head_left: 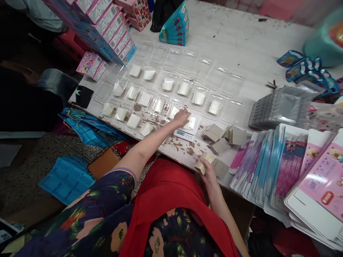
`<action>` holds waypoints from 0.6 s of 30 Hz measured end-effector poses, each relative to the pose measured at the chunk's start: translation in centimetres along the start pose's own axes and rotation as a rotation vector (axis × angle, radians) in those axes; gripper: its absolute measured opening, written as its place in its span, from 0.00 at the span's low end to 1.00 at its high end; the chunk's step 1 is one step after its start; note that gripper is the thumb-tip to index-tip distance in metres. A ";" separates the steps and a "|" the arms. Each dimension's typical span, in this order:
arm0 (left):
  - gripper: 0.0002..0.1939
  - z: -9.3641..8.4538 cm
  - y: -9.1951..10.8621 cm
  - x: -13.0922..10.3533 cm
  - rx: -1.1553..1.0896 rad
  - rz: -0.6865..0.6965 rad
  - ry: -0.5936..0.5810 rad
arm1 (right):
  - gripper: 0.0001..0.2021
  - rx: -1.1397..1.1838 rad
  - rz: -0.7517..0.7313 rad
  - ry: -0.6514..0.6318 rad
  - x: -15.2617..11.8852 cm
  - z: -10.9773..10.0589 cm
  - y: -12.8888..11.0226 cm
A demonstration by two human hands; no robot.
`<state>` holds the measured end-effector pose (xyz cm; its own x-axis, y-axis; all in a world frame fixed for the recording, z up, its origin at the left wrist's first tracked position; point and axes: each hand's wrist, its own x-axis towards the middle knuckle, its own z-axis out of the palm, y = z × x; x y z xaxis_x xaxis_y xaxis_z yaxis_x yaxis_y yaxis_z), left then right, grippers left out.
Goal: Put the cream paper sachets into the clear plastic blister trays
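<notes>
On a small white digital scale rests a white stack of small sheets. My left hand reaches over the scale's left side, its bent fingers closed at the edge of that stack. The exact grip is partly hidden. Near the table's front edge, my right hand is wrapped round a thick cream-coloured block of small cards or sheets. Clear plastic trays lie in rows beyond the scale, many with a white stack inside. Greyish stacks of small cards lie right of the scale.
Flat printed cartons crowd the right edge beside nested clear trays. Pink boxes are piled at the far left, near a blue fanned pack. A teal tub stands at the back right. Blue bags lie below the table.
</notes>
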<state>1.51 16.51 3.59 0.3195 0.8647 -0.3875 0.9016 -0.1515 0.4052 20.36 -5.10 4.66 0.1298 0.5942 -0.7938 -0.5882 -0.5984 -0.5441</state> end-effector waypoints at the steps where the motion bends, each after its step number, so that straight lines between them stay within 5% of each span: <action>1: 0.20 0.1 0.3 1.0 0.038 0.018 -0.031 | 0.31 0.003 -0.002 0.003 0.0 -0.2 0.1; 10: 0.23 1.1 0.4 3.6 0.178 0.072 -0.133 | 0.32 0.023 -0.004 0.060 0.1 -1.4 0.1; 15: 0.07 0.6 0.5 3.0 0.112 0.110 -0.147 | 0.29 0.002 -0.029 0.055 0.6 -1.3 -0.3; 18: 0.02 0.7 0.4 1.8 -0.141 0.140 -0.078 | 0.28 -0.015 -0.018 0.060 0.5 -1.0 -0.7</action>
<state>2.66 17.64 2.48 0.4658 0.7991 -0.3800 0.7985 -0.1946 0.5697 21.65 -4.88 4.35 0.1882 0.5720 -0.7984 -0.5736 -0.5958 -0.5621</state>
